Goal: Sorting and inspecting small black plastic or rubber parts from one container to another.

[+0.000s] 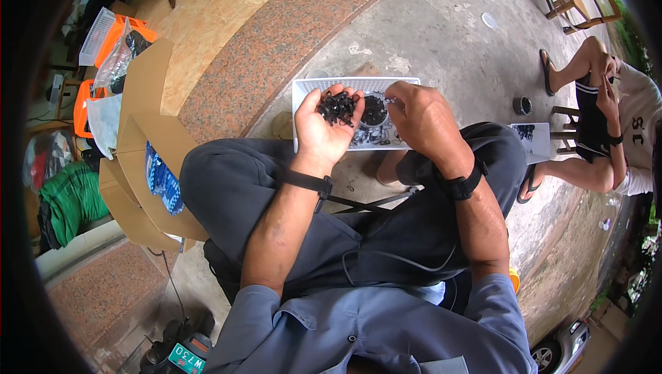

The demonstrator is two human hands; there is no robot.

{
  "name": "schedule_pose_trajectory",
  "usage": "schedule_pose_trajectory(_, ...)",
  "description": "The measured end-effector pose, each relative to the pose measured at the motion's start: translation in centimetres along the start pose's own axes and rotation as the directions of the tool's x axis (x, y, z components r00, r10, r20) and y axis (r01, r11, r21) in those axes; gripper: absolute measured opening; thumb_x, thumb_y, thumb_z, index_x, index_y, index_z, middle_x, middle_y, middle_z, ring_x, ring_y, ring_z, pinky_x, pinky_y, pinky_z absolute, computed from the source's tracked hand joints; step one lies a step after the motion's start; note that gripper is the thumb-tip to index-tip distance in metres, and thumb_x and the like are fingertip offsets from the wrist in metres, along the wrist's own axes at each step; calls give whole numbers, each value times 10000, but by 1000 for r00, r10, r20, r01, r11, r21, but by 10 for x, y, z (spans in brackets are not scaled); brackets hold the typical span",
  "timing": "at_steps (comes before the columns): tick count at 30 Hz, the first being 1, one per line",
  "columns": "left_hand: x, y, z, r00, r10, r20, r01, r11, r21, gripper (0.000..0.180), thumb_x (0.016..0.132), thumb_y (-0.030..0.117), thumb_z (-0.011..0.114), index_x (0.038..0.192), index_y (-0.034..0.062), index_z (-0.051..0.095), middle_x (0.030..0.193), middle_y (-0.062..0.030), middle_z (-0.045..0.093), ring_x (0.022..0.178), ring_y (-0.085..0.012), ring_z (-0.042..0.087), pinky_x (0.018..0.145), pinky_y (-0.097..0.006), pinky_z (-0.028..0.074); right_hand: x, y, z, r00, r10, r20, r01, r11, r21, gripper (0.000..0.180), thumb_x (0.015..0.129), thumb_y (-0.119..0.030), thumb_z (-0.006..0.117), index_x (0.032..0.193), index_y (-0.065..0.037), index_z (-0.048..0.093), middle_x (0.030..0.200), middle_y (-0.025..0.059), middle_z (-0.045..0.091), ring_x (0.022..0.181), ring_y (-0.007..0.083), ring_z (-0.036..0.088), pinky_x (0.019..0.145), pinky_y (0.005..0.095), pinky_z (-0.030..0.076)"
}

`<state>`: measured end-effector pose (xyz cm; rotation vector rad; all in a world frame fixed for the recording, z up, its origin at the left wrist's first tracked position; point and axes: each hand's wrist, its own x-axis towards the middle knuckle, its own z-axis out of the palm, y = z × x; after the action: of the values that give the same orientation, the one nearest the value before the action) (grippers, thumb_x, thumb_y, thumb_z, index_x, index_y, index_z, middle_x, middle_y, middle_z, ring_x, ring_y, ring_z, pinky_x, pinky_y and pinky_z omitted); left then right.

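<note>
In the cupped palm of my left hand (316,134) lies a heap of small black curled pieces (337,108), with the fingers bent up around them. My right hand (429,117) is just to the right, its thumb and fingers pinched together; whatever is between the fingertips is hidden. Both hands are over a white plastic basket (396,81) in front of my knees. Inside it, between the hands, a round tub (376,126) contains more black pieces. Loose dark pieces also lie on the basket's bottom.
At right, another person (634,115) sits with hands together, near a white tray (543,143) of black pieces and a dark round tub (522,106). An open cardboard box (141,91) stands left of my knee. A granite step (241,71) curves behind it. A wooden chair (572,5) stands far right.
</note>
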<state>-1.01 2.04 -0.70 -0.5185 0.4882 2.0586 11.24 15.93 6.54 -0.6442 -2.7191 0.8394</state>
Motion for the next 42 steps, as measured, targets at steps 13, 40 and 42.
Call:
schedule_pose_trajectory(13, 0, 0, 0, 999, 5, -43, -6, 1000, -9, 390, 1023, 274, 392, 957, -39, 614, 984, -206, 631, 1033, -363, 614, 906, -464, 557, -1, 7, 7, 999, -11, -51, 9, 999, -44, 109, 825, -87, 625, 895, -39, 693, 835, 175, 691, 781, 379, 670, 717, 441, 536)
schedule_pose_trajectory(40, 1, -10, -1, 998, 13, 57, -15, 999, 36, 354, 1005, 276, 380, 969, -11, 583, 992, -191, 595, 1006, -338, 584, 974, -476, 477, -10, -16, 51, 989, -138, 49, 130, 982, 136, 130, 820, -141, 658, 819, -11, 656, 777, 194, 666, 717, 379, 657, 655, 442, 519)
schedule_pose_trajectory(42, 0, -10, 0, 998, 13, 69, -15, 999, 34, 346, 1001, 272, 386, 957, -11, 581, 977, -191, 597, 989, -339, 587, 972, -473, 477, -10, -16, 48, 989, -133, 67, 124, 985, 124, 151, 836, -173, 647, 809, -25, 660, 791, 186, 675, 743, 372, 665, 675, 446, 524)
